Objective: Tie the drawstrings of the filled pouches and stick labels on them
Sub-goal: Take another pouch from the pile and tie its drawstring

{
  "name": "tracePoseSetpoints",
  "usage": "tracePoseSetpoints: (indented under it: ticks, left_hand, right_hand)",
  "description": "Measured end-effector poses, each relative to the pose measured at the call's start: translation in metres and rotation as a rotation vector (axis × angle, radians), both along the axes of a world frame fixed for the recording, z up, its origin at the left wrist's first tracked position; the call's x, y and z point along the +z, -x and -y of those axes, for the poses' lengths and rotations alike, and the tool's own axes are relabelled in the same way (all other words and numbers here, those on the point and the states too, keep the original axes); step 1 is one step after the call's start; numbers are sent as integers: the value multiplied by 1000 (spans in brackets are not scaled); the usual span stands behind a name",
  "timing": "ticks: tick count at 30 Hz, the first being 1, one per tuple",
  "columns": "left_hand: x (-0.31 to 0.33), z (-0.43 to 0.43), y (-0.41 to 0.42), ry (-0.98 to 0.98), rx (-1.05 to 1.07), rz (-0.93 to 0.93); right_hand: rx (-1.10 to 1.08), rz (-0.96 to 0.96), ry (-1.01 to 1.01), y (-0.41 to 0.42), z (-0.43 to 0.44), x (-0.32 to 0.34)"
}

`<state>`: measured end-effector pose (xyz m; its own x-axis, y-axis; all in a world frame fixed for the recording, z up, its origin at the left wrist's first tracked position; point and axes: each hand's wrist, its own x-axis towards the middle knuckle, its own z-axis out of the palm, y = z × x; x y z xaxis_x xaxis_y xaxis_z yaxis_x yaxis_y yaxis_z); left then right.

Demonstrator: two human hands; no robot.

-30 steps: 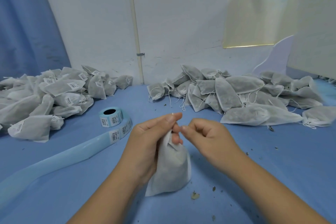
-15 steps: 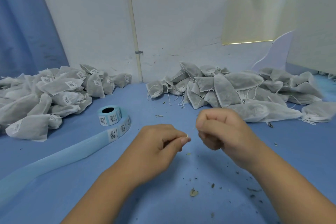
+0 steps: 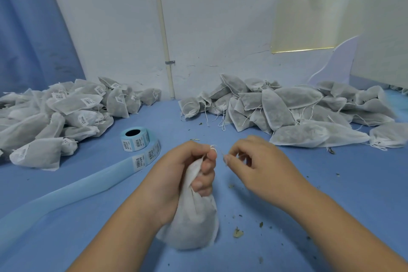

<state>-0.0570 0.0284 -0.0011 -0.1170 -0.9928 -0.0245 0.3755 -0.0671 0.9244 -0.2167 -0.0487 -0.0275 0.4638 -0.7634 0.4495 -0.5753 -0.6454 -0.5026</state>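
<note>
A white filled pouch (image 3: 194, 223) stands on the blue table in front of me. My left hand (image 3: 183, 170) grips its gathered neck, fingers curled round it. My right hand (image 3: 258, 165) pinches the thin white drawstring (image 3: 213, 147) just right of the neck, a short way from the left hand. A blue label roll (image 3: 134, 139) sits to the left, its backing strip (image 3: 66, 192) trailing toward the near left edge.
A heap of labelled pouches (image 3: 55, 115) lies at the left. A heap of unlabelled pouches (image 3: 298, 112) with loose strings lies at the back right. Dried herb crumbs (image 3: 238, 233) dot the table near my hands. A white wall stands behind.
The pouch, hidden under my left hand half a second ago, stands in view again. My right hand has dropped and now pinches the string beside the neck.
</note>
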Motion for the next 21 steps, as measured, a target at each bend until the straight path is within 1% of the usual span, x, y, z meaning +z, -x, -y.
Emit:
tracePoseSetpoints:
  ticks: [1,2,4,6,7,9,13,18,21]
  left_hand:
    - [-1,1,-1,-30,-19,-62]
    - [-2,2,-2,-49,-36,-101]
    - [-5,4,-3,-76,-66,-130]
    - [-8,5,-2,-97,-93,-132]
    - [-9,5,-2,-103,-103,-129]
    - [-10,6,-1,-112,-126,-130]
    - [-10,6,-1,-116,-173,-155]
    - [-12,6,-2,-86,-174,-115]
    - [-13,5,-4,-63,-159,-73]
  right_hand:
    - [-15,36,29,-1,-1,2]
    - [-17,115,44,-1,-3,3]
    - [13,335,49,-3,-5,6]
    - [142,494,-82,-2,-11,11]
    - [227,531,-174,-2,-15,13]
    - [324,542,-273,-1,-20,15]
    - [320,616,-306,-2,-22,21]
    - [357,474,-380,-3,-23,19]
    - [338,434,-403,-3,-24,18]
